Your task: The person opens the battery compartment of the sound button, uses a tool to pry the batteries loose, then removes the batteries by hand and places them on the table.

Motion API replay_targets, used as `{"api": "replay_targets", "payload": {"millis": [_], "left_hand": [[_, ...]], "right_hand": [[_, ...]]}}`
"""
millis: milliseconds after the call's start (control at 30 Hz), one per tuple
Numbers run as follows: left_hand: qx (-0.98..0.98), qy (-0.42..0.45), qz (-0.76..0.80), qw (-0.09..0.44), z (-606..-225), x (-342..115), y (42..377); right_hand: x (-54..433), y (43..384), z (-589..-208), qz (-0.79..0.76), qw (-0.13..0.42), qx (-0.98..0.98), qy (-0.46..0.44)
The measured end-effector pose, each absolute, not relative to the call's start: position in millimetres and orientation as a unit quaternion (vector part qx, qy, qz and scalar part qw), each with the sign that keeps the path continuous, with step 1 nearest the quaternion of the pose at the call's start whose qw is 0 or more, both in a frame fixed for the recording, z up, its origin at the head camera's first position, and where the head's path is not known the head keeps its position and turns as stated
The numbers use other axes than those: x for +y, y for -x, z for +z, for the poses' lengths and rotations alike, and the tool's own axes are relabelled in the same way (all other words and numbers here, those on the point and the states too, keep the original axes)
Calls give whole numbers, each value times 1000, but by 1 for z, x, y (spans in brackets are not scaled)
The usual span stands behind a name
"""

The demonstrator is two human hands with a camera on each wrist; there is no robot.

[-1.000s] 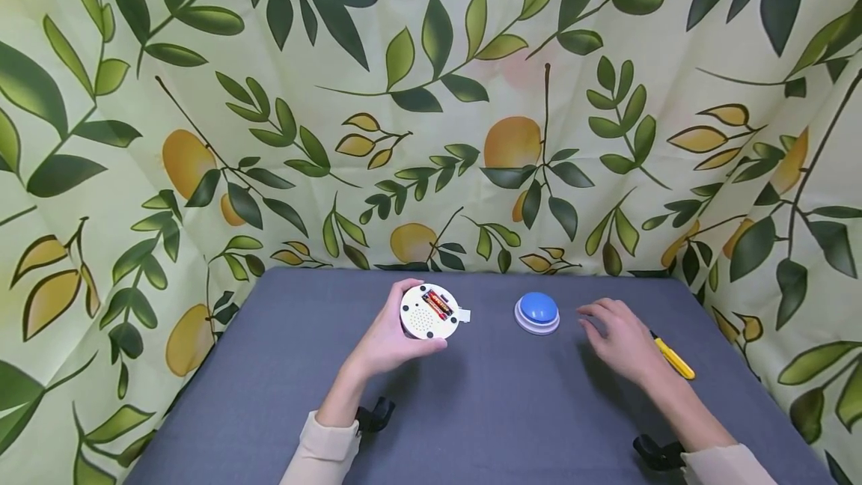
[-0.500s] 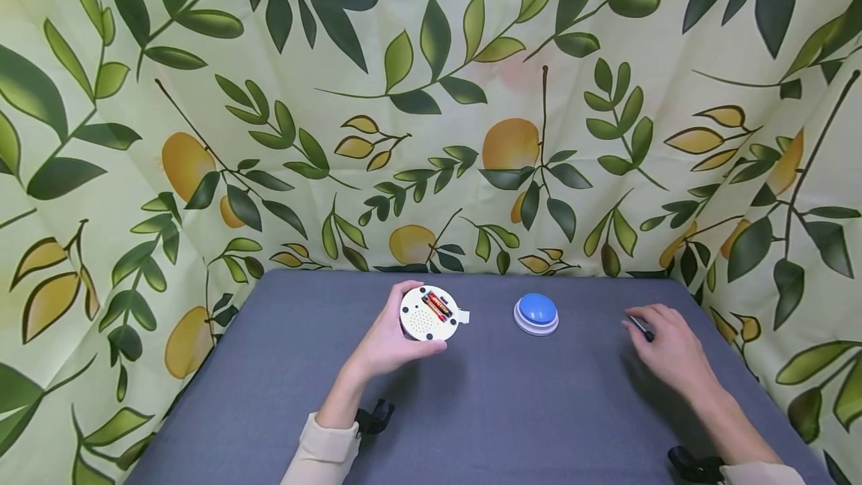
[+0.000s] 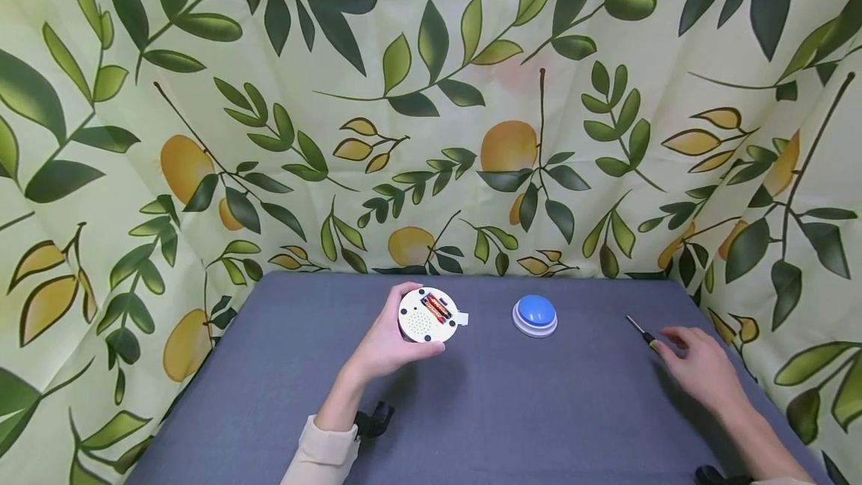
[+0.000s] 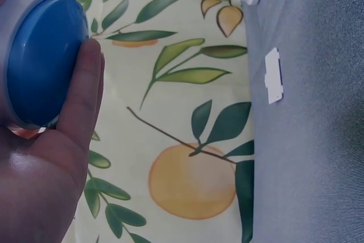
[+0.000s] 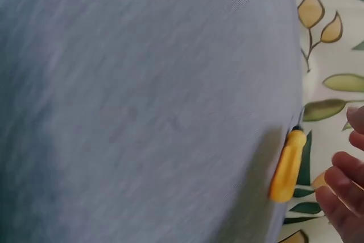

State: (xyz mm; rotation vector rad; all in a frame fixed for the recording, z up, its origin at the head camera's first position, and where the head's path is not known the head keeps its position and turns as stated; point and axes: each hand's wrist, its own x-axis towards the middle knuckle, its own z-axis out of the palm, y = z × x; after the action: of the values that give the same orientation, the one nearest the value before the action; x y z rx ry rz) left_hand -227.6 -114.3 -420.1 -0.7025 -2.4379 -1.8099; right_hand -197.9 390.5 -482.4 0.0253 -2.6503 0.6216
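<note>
My left hand holds up a round push-button device. Its white underside faces the head camera and shows red batteries in an uncovered slot; its blue dome shows in the left wrist view. A small white battery cover lies on the table. Over the right side of the table, my right hand hovers near a screwdriver lying there, hiding most of its handle from the head camera. In the right wrist view, the fingers are loosely bent and apart from the yellow handle.
A second push button with a blue dome and a white base stands near the back of the grey cloth-covered table. Leaf-and-fruit patterned fabric hangs behind the table and along both sides.
My right hand has moved right and toward me, from beside the second button to over the screwdriver's handle, uncovering its shaft. The left hand holds its button device nearly still.
</note>
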Motion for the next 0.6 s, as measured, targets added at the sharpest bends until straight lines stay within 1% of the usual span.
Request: {"api": "replay_targets", "payload": {"millis": [167, 400, 600], "left_hand": [[-780, 227, -583, 12, -421, -114, 228], [-776, 229, -588, 6, -422, -114, 228], [-770, 232, -594, 5, -423, -114, 229]], "right_hand": [[402, 198, -491, 237, 182, -954, 28], [414, 199, -496, 260, 125, -955, 74], [416, 199, -500, 263, 121, -952, 96]]}}
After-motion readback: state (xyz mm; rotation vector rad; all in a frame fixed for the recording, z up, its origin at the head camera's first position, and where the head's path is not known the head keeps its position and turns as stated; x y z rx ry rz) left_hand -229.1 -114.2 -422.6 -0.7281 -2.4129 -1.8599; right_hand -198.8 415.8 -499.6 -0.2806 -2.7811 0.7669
